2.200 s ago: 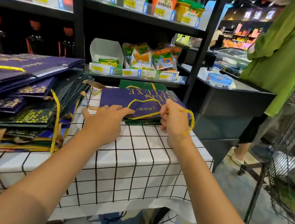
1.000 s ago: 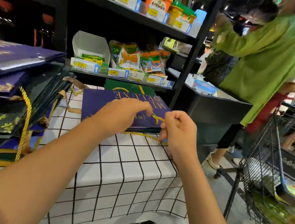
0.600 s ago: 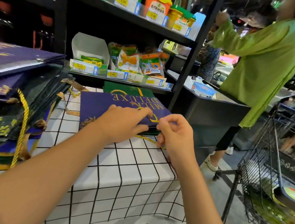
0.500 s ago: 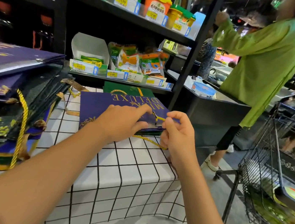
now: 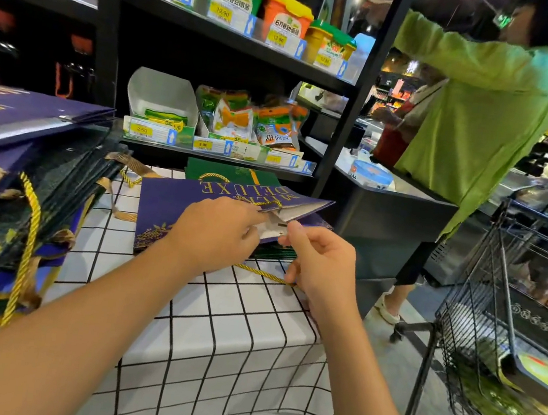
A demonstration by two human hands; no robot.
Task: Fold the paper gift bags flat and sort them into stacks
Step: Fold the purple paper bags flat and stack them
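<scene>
Surface (image 5: 214, 345): white cloth w/ black grid, fills lower centre of view; carries all bags.
Side stack (image 5: 7, 202): at 9 o'clock, tall untidy pile of flat purple and dark-green bags, gold cords hanging off the near edge.
Shelf unit (image 5: 238, 41): 12 o'clock, behind surface; tubs above, snack packs below w/ price tags.
Bystander (image 5: 475, 128): 2 o'clock, green top, well apart from the work.
Trolley (image 5: 509, 305): 3–4 o'clock, wire cart beside surface, not in play.
Purple bag (image 5: 176, 205): centre, lying on a green bag (image 5: 232, 173) whose far edge shows at 12 o'clock. Mouth end faces 3 o'clock; upper panel raised, white lining visible. Not yet flat, in my judgement.
Left hand (image 5: 214, 231): palm down on purple bag near the mouth, fingers curled at the opening, appears to pinch the panel edge; exact contact partly hidden.
Right hand (image 5: 320, 264): just beside the mouth at 3 o'clock, thumb and forefinger pinched together at the white lining edge; whether paper is between them cannot be told for sure.
Gold cord (image 5: 257, 272): one loop trails over surface under right hand; another lies at the mouth.
Handling (judgement): light, stiff coated paper, prob. slick; creases permanently, tears at cord holes. Hold by panel edges or gusset folds, not cords. Tuck cords in, press flat along existing folds.
</scene>
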